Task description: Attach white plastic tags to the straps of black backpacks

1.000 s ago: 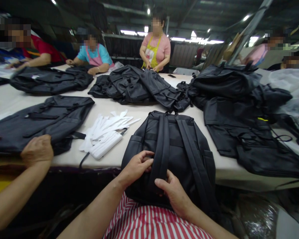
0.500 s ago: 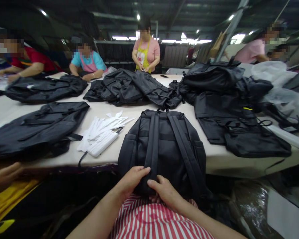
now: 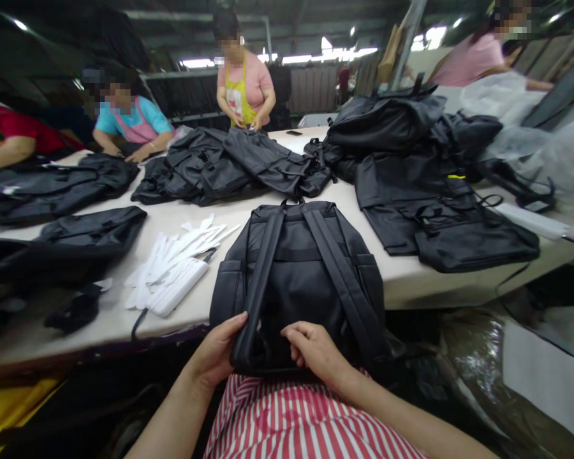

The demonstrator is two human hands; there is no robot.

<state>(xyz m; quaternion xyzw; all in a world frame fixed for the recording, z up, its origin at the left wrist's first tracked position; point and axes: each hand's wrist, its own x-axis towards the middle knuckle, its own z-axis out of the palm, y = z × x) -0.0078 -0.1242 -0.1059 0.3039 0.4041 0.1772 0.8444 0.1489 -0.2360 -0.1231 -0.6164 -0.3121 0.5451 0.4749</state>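
A black backpack (image 3: 299,287) lies on the table's front edge, straps facing up and its base toward my striped apron. My left hand (image 3: 215,350) is closed on the lower end of the left shoulder strap (image 3: 263,280), thumb on top and the other fingers mostly hidden. Over the lower back panel, my right hand (image 3: 316,350) has its fingers curled in with thumb and forefinger together. Whatever is in that pinch, if anything, is too small to make out. The right shoulder strap (image 3: 337,274) runs down slack on its own.
White paper strips and a white power strip (image 3: 179,287) lie left of the backpack. Black bags (image 3: 210,162) are piled across the table, with more at the right (image 3: 440,210). Several people work around it. A clear plastic sack (image 3: 473,370) stands below the table at right.
My left hand has shifted left, carrying the lower strap end away from the panel's middle. My right hand has come off the strap and curled. The view has turned right.
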